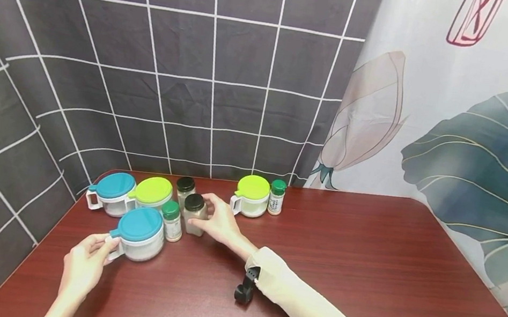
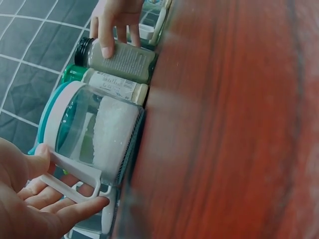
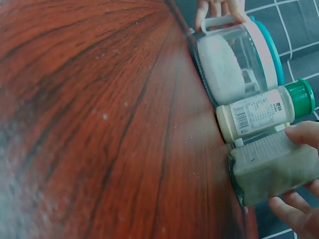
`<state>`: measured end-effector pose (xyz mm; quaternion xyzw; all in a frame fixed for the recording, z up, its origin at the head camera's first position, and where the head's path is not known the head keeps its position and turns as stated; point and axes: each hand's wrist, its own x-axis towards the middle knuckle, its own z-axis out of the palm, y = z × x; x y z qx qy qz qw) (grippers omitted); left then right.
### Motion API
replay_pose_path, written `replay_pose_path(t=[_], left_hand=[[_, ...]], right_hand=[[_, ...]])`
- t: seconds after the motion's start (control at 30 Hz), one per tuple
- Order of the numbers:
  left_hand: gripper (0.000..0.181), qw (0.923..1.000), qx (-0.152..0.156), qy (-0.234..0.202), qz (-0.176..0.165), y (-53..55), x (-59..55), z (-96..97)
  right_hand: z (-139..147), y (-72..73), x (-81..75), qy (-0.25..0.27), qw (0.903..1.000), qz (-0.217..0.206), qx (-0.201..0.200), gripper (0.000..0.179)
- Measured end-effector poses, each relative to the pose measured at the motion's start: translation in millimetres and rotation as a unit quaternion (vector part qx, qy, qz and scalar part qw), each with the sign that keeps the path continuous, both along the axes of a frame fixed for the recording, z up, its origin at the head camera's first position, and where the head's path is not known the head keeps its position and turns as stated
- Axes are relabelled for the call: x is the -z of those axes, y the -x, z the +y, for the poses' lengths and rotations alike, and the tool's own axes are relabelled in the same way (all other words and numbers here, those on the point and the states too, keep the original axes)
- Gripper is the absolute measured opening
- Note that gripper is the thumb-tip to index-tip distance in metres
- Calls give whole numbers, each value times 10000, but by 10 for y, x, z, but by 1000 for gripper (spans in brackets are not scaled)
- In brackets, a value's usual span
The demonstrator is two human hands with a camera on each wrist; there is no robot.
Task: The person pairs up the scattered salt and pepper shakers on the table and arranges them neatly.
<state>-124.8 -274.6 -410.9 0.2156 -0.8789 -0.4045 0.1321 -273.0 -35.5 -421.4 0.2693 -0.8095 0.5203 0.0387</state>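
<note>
My left hand (image 1: 82, 267) pinches the handle of a blue-lidded seasoning pot (image 1: 139, 226) between thumb and fingers. White granules fill part of this pot's see-through body (image 2: 117, 132) in the left wrist view. Over to the right, my right hand (image 1: 220, 222) grips a black-lidded spice jar (image 1: 194, 216), thumb on one side and fingers on the other. Greyish powder shows inside that spice jar (image 3: 274, 169) in the right wrist view. Between the two held things stands a green-capped shaker (image 1: 172, 225) with a white label. All three stand upright, close together.
Behind them, another blue-lidded pot (image 1: 115, 189), a lime-lidded pot (image 1: 153, 191) and a second black-lidded jar (image 1: 185, 188) line the table's back left. Farther right are another lime-lidded pot (image 1: 252, 196) and green-capped shaker (image 1: 276, 198). A tiled-pattern curtain (image 1: 237, 107) hangs behind the red-brown table (image 1: 365, 271).
</note>
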Motion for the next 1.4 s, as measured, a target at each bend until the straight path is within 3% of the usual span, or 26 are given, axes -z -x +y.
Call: replay_pose_path(t=[0.3, 0.8, 1.4], left_hand=[[43, 9995, 51, -241, 181, -56, -29, 12], [42, 9987, 196, -359, 302, -182, -98, 42], [38, 9965, 395, -667, 310, -238, -124, 193]], right_hand=[[64, -18, -45, -204, 9993, 317, -48, 51], [184, -106, -121, -126, 9993, 340, -115, 50], [364, -181, -148, 34, 9987, 506, -63, 50]])
